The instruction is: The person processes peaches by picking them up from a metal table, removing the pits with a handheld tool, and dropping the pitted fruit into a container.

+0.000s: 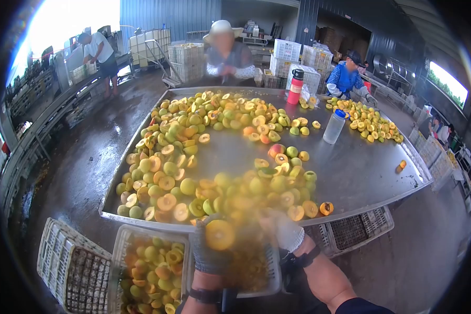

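Observation:
Halved yellow-green fruits [167, 168] lie in a broad ring on the metal table [220, 152]. At the near edge my left hand [210, 251], in a grey glove, has a halved fruit [220, 234] with its cut face up against its fingers. My right hand [282, 230], in a white glove, is to the right of it, beside the fruit at the table's edge; its fingers are smeared by motion. Below my hands is a crate [272, 267] with blurred contents. To its left stands a white crate [121, 246] full of fruit halves.
A red bottle [295, 88] and a clear blue-capped bottle [334, 127] stand on the table. An empty crate [73, 267] leans at lower left; another crate [356, 230] is under the right edge. Two people [230, 57] [345, 78] are across the table.

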`<state>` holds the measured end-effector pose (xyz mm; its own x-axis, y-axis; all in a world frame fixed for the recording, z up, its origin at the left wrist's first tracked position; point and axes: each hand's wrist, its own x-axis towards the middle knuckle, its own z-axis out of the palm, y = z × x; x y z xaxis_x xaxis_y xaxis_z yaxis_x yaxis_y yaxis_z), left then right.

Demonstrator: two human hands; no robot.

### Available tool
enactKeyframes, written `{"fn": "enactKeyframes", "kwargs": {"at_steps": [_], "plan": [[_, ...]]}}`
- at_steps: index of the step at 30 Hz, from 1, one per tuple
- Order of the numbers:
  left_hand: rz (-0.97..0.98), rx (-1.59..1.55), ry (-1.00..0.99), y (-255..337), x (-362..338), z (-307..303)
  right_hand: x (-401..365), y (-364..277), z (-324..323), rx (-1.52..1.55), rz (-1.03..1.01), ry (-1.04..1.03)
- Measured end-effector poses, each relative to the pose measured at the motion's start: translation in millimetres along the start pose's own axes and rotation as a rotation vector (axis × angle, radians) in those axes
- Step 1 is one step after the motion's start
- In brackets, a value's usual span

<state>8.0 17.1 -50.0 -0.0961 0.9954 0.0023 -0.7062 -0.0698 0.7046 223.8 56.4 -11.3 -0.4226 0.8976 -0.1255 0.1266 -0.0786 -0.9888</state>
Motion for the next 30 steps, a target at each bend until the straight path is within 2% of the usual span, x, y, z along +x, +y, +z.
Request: {"fn": "enactKeyframes", "kwargs": {"at_steps": [3, 6, 8, 9, 11, 12, 14, 15, 17, 19, 21, 22, 23, 24, 25, 30], "plan": [[-0.047, -0.151, -0.026, 2, -1, 6, 2, 2, 2, 0.148, -0.02, -0.031], [-0.017, -0.078, 0.018, -6, 8, -2, -1, -13, 10, 0.164, 0.024, 0.029], [0.153, 0.412, 0.023, -5, 6, 1, 5, -7, 10, 0.216, 0.044, 0.075], [0.21, 0.484, 0.01, -11, 9, -1, 5, -8, 9, 0.302, 0.048, 0.13], [0.328, 0.626, -0.005, -24, 17, -5, 24, -1, -11, 0.564, 0.05, 0.114], [0.268, 0.527, 0.002, -28, 18, -6, 39, 1, -21, 0.696, 0.054, 0.099], [0.212, 0.41, 0.022, -31, 18, -2, 73, -12, -31, 0.167, -0.109, 0.292], [0.185, 0.35, 0.034, -32, 18, 1, 91, -36, -43, 0.137, -0.088, 0.274], [-0.069, -0.151, 0.027, -27, 20, 6, 130, -82, -65, -0.003, -0.003, 0.263], [-0.067, -0.151, 0.044, -21, 19, 10, 172, -137, -77, -0.343, 0.198, 0.31], [-0.086, -0.186, 0.092, -19, 19, 18, 250, -124, -117, -0.107, 0.174, 0.328], [0.02, -0.001, 0.091, -24, 21, 18, 261, -132, -124, -0.109, 0.161, 0.361], [0.03, -0.007, 0.095, -23, 23, 19, 263, -141, -117, -0.139, 0.139, 0.372], [0.041, -0.013, 0.098, -22, 25, 20, 264, -144, -111, -0.145, 0.108, 0.372], [-0.039, -0.202, 0.129, -17, 26, 26, 263, -141, -108, -0.137, 0.077, 0.362], [-0.071, -0.219, 0.09, -25, 31, 33, 187, -114, -74, 0.126, -0.12, 0.229]]}}
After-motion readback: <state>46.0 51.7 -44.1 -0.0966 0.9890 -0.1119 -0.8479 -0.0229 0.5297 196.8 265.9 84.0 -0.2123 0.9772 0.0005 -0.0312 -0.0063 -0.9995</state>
